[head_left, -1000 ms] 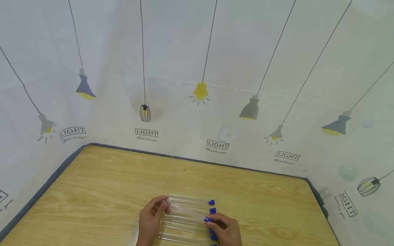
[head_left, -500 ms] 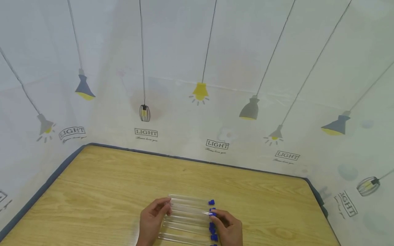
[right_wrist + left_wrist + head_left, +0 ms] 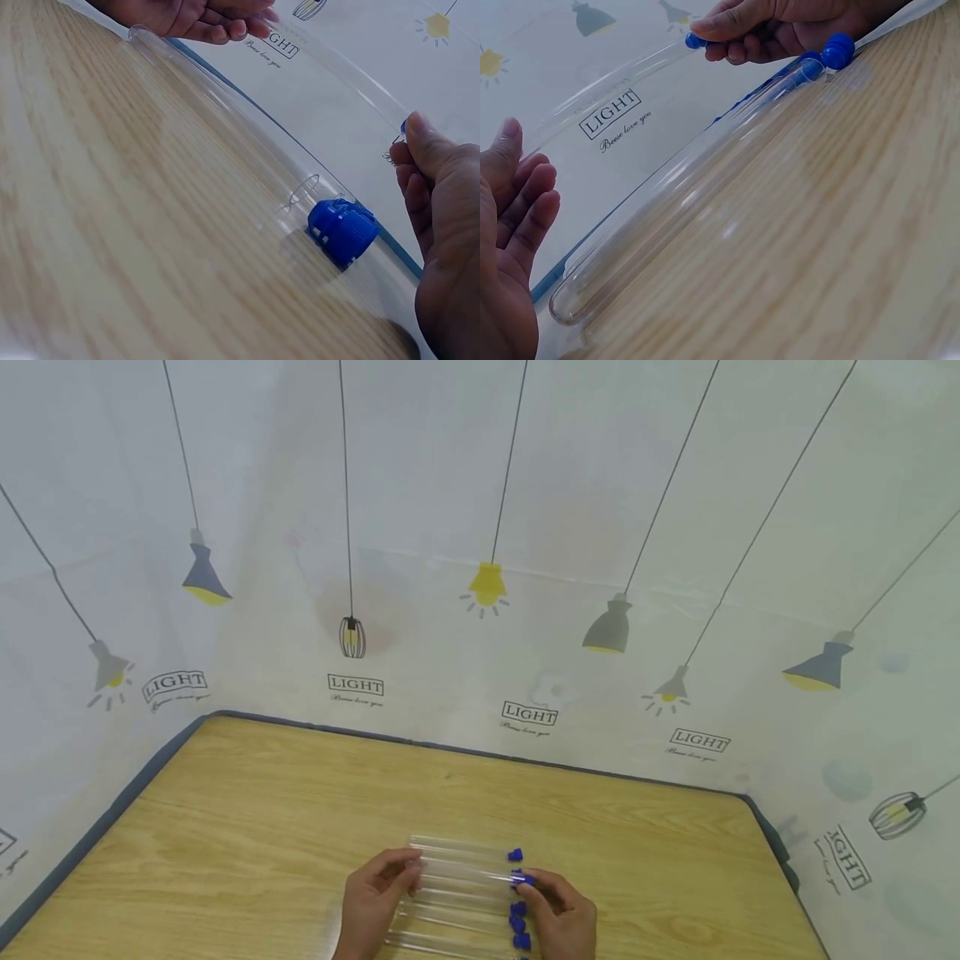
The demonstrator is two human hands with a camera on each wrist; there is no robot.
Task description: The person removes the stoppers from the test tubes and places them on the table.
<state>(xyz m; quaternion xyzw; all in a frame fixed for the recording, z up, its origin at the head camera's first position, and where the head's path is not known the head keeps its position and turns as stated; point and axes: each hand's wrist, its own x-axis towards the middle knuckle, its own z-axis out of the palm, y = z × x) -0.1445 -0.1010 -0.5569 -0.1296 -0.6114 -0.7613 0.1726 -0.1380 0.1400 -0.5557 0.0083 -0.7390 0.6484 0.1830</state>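
My left hand (image 3: 375,893) pinches one end of a clear test tube (image 3: 615,82) between thumb and fingers. At the tube's other end my right hand (image 3: 562,914) pinches a blue stopper (image 3: 695,40). Both wrist views show this tube raised above the table. Beneath it, several more clear test tubes (image 3: 450,913) lie side by side in a row. Blue stoppers (image 3: 521,941) sit at the right-hand ends of those tubes. Close in the right wrist view, one ridged blue stopper (image 3: 343,234) lies at a tube's open mouth.
The wood-grain table (image 3: 300,810) has a dark blue edge (image 3: 420,742) along its back and sides. White sheeting (image 3: 420,527) printed with hanging lamps and "LIGHT" labels rises behind it and on both sides.
My right hand has moved slightly right and away from me with the stopper, so the held tube, slanted before, now runs nearly parallel to the row. My left hand has shifted slightly right.
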